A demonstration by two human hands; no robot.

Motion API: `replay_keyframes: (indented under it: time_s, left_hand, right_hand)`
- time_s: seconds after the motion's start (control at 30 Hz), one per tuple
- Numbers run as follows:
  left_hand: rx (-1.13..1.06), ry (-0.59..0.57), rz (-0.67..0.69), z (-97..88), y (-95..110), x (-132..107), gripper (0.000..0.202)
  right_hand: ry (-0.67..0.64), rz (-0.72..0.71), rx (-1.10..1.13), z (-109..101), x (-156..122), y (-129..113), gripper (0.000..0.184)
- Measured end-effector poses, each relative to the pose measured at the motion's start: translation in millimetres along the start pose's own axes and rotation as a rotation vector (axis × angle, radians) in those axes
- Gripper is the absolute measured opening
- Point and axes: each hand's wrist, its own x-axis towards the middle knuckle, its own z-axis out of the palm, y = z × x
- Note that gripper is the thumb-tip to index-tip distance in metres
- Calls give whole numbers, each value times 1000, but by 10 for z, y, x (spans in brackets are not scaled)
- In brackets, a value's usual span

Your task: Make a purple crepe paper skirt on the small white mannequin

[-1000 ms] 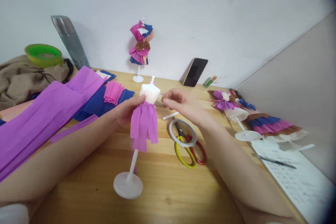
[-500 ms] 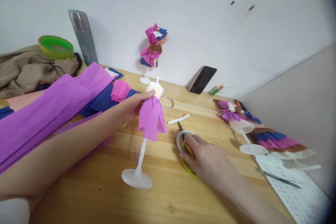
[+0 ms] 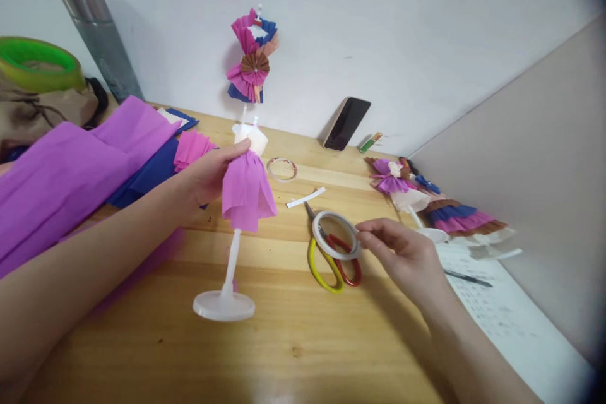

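My left hand point(image 3: 222, 167) is closed round the upper body of a small white dress-form mannequin point(image 3: 252, 141), thumb across its front. The mannequin wears a gathered purple crepe-paper skirt point(image 3: 249, 192), and its stem runs down to a round white base point(image 3: 223, 305). At the right, my right hand point(image 3: 398, 252) pinches the edge of a narrow roll of tape point(image 3: 317, 237) between thumb and fingers. Beneath the roll lie scissors point(image 3: 326, 271) with one yellow and one red handle loop, partly covered by it. A short white strip point(image 3: 305, 197) lies near the blade tips.
Purple crepe paper point(image 3: 89, 158) and folded blue and pink paper spread at the left. Behind stand a decorated mannequin point(image 3: 255, 66), a flask point(image 3: 97, 31) and a leaning phone point(image 3: 347, 123). A wire ring point(image 3: 282, 169) lies mid-table; more dressed mannequins point(image 3: 466, 218) are at right.
My right hand has drawn back to the right and now pinches the tape roll, uncovering the scissors' handles. The view has shifted; my left hand keeps its hold on the mannequin.
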Motion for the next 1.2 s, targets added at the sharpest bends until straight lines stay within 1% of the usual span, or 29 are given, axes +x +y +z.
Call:
replay_keyframes:
  time_s: [0.07, 0.13, 0.2, 0.3, 0.33, 0.4, 0.53, 0.57, 0.6, 0.63, 0.67, 0.7, 0.73, 0.8, 0.9, 1.0, 1.07, 1.13, 1.2]
  left_hand:
    - [-4, 22, -51, 12, 17, -17, 32]
    - [-7, 39, -92, 27, 35, -29, 34]
    - [-16, 45, -114, 40, 46, -34, 34]
    - [-28, 46, -131, 48, 44, -36, 33]
    - [-30, 44, -132, 48, 40, -36, 32]
    - [-33, 41, -129, 44, 30, -35, 32]
    - [-44, 55, -125, 37, 8, -21, 31]
    - [-47, 59, -127, 35, 2, -14, 31]
    - [-49, 64, -130, 32, -4, -7, 30]
    - [-51, 70, -133, 28, -10, 1, 30]
    - [-54, 78, -137, 23, -16, 9, 30]
    - [-57, 86, -141, 17, -22, 17, 30]
    - [-62, 90, -146, 9, -29, 24, 31]
    - [-78, 82, -155, -7, -40, 35, 30]
    - [-84, 72, -163, -24, -51, 41, 30]
    - [-69, 92, -168, -24, -54, 37, 32]
    - [-67, 82, -169, -21, -54, 32, 34]
    - [-63, 60, -173, -20, -56, 29, 35]
    - [-55, 54, -177, -25, -60, 29, 36]
  right_hand:
    - [55, -46, -30, -15, 45, 47, 19]
    - [88, -181, -128, 2, 48, 56, 15]
    - [24, -331, -202, 50, 27, 38, 13]
    - [-125, -455, -262, 159, 11, 17, 21]
    - [-137, -475, -282, 191, 21, 23, 20]
    - [-90, -488, -318, 230, 59, 58, 16]
    - [111, -464, -350, 187, 87, 134, 18]
    - [136, -446, -343, 167, 61, 133, 18]
    - [124, -415, -339, 151, 21, 121, 19]
    - [79, -373, -347, 142, -28, 100, 19]
    - [-29, -306, -376, 143, -82, 72, 20]
    - [-141, -246, -432, 153, -133, 41, 24]
    - [-202, -222, -493, 172, -177, 8, 31]
    - [-251, -205, -555, 221, -226, -53, 38]
    - [-325, -130, -528, 274, -212, -139, 37]
    - [-437, -23, -414, 277, -190, -211, 26]
    - [-494, -5, -269, 265, -210, -214, 18]
    - [-549, 4, -62, 245, -245, -156, 18]
    - [-611, 26, 165, 203, -273, -49, 26]
